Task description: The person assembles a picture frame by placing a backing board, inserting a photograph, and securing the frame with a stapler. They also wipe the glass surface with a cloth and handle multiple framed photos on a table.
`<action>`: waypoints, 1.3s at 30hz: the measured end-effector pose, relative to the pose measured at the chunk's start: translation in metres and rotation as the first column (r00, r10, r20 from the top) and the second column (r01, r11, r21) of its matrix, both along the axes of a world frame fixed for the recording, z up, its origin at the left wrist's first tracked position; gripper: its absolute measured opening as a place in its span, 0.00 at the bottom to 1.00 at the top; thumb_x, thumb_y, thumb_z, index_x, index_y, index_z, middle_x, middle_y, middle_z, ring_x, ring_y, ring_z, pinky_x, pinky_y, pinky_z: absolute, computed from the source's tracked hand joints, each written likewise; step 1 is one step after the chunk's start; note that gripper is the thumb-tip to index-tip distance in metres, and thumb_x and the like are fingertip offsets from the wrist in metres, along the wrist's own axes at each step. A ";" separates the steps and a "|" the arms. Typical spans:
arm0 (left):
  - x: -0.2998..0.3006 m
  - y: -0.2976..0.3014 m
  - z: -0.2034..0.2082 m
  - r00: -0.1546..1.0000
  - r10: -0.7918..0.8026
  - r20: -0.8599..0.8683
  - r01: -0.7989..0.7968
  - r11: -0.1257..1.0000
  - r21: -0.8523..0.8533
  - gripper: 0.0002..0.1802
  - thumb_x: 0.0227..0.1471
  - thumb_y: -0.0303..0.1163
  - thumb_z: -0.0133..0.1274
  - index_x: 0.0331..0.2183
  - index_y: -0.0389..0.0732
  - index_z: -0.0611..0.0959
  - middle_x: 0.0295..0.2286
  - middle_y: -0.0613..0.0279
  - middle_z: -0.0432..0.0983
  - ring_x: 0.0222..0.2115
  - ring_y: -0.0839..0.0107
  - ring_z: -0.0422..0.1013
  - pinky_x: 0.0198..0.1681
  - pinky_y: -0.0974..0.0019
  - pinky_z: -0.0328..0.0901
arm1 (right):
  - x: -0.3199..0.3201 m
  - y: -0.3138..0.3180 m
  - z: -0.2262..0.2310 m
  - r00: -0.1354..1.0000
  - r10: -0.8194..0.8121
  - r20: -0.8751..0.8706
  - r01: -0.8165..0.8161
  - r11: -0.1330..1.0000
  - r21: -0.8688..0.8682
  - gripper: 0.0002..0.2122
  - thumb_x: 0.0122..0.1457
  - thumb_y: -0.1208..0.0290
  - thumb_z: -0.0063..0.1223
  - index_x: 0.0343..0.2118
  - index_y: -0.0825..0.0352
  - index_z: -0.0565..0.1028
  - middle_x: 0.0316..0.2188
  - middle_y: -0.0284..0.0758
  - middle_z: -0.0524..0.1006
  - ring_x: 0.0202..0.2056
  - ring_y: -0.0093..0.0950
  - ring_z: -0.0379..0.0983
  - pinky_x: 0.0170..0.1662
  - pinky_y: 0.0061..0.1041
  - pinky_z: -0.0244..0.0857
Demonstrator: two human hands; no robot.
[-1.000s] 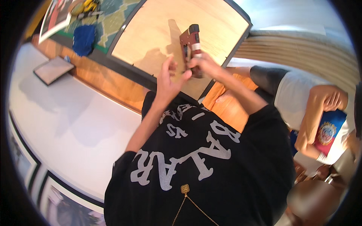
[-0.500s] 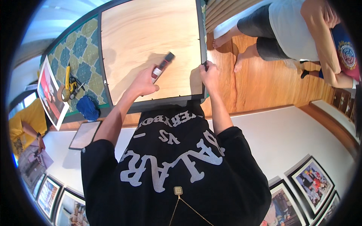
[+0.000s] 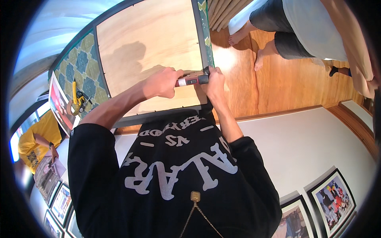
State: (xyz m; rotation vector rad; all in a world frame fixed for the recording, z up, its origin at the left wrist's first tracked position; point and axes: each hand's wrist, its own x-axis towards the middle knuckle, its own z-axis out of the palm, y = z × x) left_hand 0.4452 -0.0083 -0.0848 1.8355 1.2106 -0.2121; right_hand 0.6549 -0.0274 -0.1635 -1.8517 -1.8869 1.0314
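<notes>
A black-edged picture frame (image 3: pixel 202 37) lies in front of me, with a pale wood-grained backing board (image 3: pixel 154 29) inside it. Small dark tabs dot its inner edges. My left hand (image 3: pixel 163 82) is closed around a dark red and black hand tool (image 3: pixel 191 81) with a pale band; its exact kind is unclear. The tool lies crosswise above the board's lower right part, its black end by the frame's right rail. There my right hand (image 3: pixel 215 84) is closed, fingers bent next to that end and a small black piece. What it grips is mostly hidden.
Under the frame is a green and blue patterned cloth (image 3: pixel 81 59). A yellow-handled tool (image 3: pixel 74 92), black-handled pliers (image 3: pixel 82 100) and a photo print (image 3: pixel 59 97) lie left. A person in yellow (image 3: pixel 37 137) is far left, another in dark shorts (image 3: pixel 291 45) right. Framed photos (image 3: pixel 333 194) stand lower right.
My left hand has carried the tool rightward and turned it crosswise, its black end now meeting my right hand at the frame's right rail. The view has shifted; the blue bundle is out of sight.
</notes>
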 end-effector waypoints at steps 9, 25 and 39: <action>-0.006 0.004 0.006 0.999 0.011 -0.031 -0.011 1.000 -0.009 0.16 0.30 0.23 0.54 0.30 0.36 0.78 0.23 0.43 0.75 0.27 0.45 0.73 0.31 0.51 0.68 | -0.001 -0.001 -0.009 0.998 -0.061 0.007 0.061 0.998 0.033 0.15 0.39 0.76 0.64 0.33 0.72 0.76 0.28 0.48 0.74 0.32 0.48 0.74 0.36 0.40 0.68; -0.078 0.193 0.005 0.999 -0.003 -0.034 0.003 1.000 0.009 0.21 0.29 0.27 0.57 0.33 0.35 0.75 0.21 0.50 0.73 0.24 0.54 0.71 0.28 0.58 0.66 | -0.068 0.197 -0.005 0.997 -0.061 -0.054 0.065 0.994 0.083 0.10 0.45 0.71 0.62 0.29 0.70 0.79 0.30 0.51 0.77 0.35 0.48 0.74 0.40 0.40 0.68; -0.046 0.200 0.026 0.968 0.018 -0.251 -0.013 1.000 0.021 0.17 0.31 0.27 0.55 0.31 0.34 0.80 0.23 0.45 0.75 0.25 0.48 0.72 0.28 0.53 0.68 | -0.073 0.194 -0.001 0.999 -0.041 -0.013 0.043 0.985 0.165 0.09 0.42 0.73 0.63 0.29 0.64 0.81 0.27 0.46 0.77 0.32 0.47 0.75 0.36 0.39 0.69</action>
